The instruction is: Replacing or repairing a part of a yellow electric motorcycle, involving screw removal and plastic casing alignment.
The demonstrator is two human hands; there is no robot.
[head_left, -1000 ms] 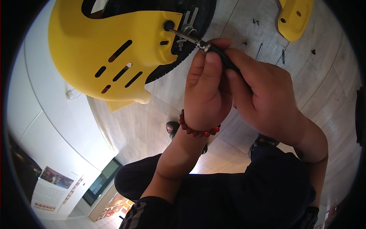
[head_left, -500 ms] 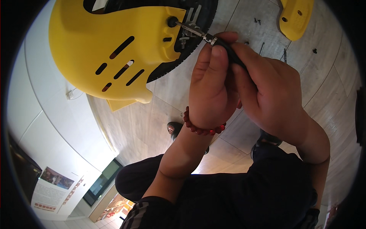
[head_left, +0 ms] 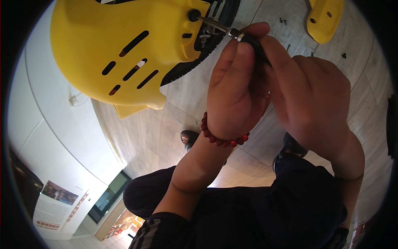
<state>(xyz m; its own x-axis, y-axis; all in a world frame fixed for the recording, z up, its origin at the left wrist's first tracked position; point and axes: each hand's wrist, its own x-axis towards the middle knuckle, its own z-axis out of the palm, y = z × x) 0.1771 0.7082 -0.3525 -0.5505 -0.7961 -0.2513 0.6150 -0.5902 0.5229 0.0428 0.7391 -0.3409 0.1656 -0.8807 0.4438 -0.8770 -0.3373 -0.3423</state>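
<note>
Floor (head_left: 145, 143): greyish wood-look planks, dark seams. Upper right, yellow two-holed piece (head_left: 323, 30) lying flat; small dark screws (head_left: 283, 21) left of it; dark bit (head_left: 343, 55) below right.

The black tool handle (head_left: 256, 45) is partly hidden

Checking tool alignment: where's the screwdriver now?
Head view, upper middle: screwdriver in the left hand and right hand, tip at the black round fitting on the yellow shell.
</note>
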